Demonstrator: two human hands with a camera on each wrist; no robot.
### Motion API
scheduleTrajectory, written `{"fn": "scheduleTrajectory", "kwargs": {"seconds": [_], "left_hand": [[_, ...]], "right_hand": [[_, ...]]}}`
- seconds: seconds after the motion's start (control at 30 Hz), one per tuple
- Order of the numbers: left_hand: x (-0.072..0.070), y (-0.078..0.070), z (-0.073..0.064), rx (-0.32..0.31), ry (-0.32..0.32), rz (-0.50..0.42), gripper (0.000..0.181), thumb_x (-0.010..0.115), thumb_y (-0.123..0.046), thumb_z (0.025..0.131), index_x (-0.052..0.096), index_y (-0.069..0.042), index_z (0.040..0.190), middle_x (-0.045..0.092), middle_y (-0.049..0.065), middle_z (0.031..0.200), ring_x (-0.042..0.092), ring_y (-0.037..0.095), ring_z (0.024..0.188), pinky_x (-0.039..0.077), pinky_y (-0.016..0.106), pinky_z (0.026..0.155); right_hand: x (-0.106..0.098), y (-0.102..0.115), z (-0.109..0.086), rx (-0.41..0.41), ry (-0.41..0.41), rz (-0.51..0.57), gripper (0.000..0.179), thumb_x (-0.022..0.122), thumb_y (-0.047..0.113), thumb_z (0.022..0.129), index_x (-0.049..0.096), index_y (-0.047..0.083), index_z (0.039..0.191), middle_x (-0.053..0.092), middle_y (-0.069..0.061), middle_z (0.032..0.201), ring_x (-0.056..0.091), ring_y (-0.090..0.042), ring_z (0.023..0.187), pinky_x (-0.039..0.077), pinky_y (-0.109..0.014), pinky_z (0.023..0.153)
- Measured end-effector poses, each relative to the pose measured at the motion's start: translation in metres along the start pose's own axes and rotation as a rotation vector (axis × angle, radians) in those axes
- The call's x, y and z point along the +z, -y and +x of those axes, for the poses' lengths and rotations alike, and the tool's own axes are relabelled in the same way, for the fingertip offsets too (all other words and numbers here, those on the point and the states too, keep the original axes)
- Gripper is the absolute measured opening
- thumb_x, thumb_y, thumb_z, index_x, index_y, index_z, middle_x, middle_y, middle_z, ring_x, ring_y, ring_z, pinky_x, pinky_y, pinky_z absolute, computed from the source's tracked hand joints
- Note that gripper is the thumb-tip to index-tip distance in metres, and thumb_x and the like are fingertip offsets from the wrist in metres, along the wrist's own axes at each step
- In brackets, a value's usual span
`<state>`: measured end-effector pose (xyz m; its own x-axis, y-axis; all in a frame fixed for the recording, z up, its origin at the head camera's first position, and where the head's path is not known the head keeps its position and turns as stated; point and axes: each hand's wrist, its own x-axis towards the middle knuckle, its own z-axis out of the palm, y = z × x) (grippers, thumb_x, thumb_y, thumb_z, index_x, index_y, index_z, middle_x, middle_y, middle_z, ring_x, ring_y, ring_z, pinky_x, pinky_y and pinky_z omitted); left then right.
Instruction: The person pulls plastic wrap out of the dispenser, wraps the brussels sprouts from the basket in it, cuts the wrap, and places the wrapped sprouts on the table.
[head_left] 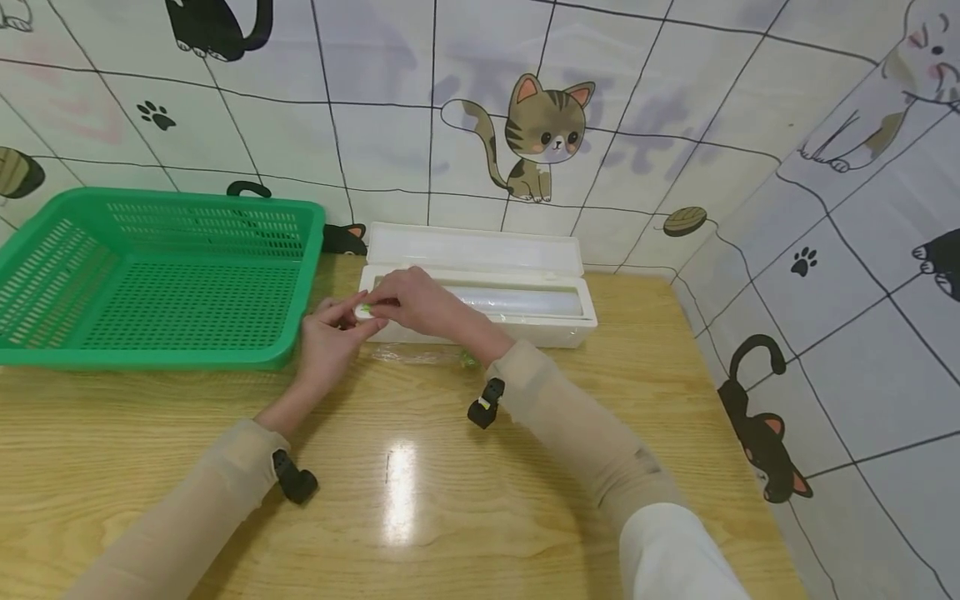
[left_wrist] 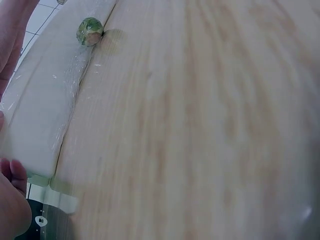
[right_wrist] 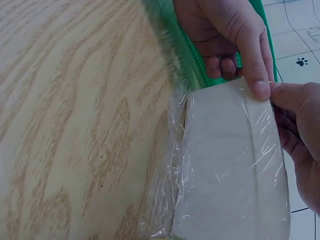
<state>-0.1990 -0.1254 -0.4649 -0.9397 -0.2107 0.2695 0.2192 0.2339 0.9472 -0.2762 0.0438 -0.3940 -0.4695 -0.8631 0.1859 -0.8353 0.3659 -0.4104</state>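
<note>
A white cling film box stands at the back of the table with its lid raised and a roll of film inside. At its left end sits a small white and green slider. My left hand grips that end, its thumb pressed on the front wall in the right wrist view. My right hand pinches at the slider, its fingertips close to the left thumb. Film hangs crumpled along the box's front. A small green ball like a Brussels sprout lies against the film.
A green plastic basket stands on the left, close to my left hand. Behind the table hangs a white sheet printed with cats and grid lines, which continues along the right side.
</note>
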Motion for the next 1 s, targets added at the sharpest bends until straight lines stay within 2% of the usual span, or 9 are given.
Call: {"fn": "scheduleTrajectory", "kwargs": {"seconds": [0.23,0.43,0.7,0.8,1.0], "left_hand": [[-0.003,-0.002,0.002,0.012,0.013,-0.019,0.045,0.087,-0.007,0.083,0.071,0.0,0.125,0.055,0.016,0.086,0.05,0.01,0.078,0.044,0.012,0.063],[-0.004,-0.002,0.003,0.015,0.015,-0.031,0.046,0.087,-0.007,0.083,0.071,0.0,0.125,0.055,0.016,0.085,0.049,0.01,0.078,0.043,0.012,0.063],[-0.004,-0.001,0.005,-0.014,0.019,-0.034,0.047,0.089,-0.01,0.082,0.072,-0.002,0.125,0.055,0.011,0.086,0.05,0.009,0.079,0.044,0.012,0.064],[-0.005,0.0,0.005,-0.022,0.02,-0.027,0.048,0.089,-0.01,0.081,0.072,-0.002,0.125,0.055,0.012,0.087,0.05,0.01,0.08,0.043,0.012,0.063],[-0.004,0.002,0.006,-0.036,0.034,-0.005,0.048,0.089,-0.012,0.082,0.072,-0.003,0.125,0.055,0.008,0.088,0.05,0.011,0.08,0.043,0.013,0.062]], "right_hand": [[0.0,0.003,-0.003,-0.076,0.005,-0.074,0.025,0.065,0.008,0.102,0.073,-0.001,0.123,0.068,-0.009,0.098,0.055,-0.019,0.083,0.045,-0.025,0.078],[-0.006,0.006,-0.002,-0.14,0.025,-0.165,0.021,0.065,0.007,0.102,0.075,0.0,0.118,0.069,-0.009,0.099,0.059,-0.022,0.086,0.048,-0.029,0.085],[-0.009,0.007,-0.003,-0.119,0.068,-0.214,0.019,0.063,0.008,0.103,0.076,0.001,0.114,0.069,-0.009,0.101,0.062,-0.023,0.094,0.049,-0.03,0.09],[-0.007,0.006,-0.006,-0.122,0.039,-0.194,0.02,0.063,0.006,0.103,0.076,0.0,0.117,0.07,-0.011,0.104,0.064,-0.024,0.099,0.049,-0.028,0.092],[0.001,-0.004,-0.013,-0.203,-0.084,-0.135,0.017,0.067,0.003,0.1,0.077,-0.002,0.111,0.069,-0.012,0.103,0.065,-0.025,0.097,0.05,-0.026,0.09]]}}
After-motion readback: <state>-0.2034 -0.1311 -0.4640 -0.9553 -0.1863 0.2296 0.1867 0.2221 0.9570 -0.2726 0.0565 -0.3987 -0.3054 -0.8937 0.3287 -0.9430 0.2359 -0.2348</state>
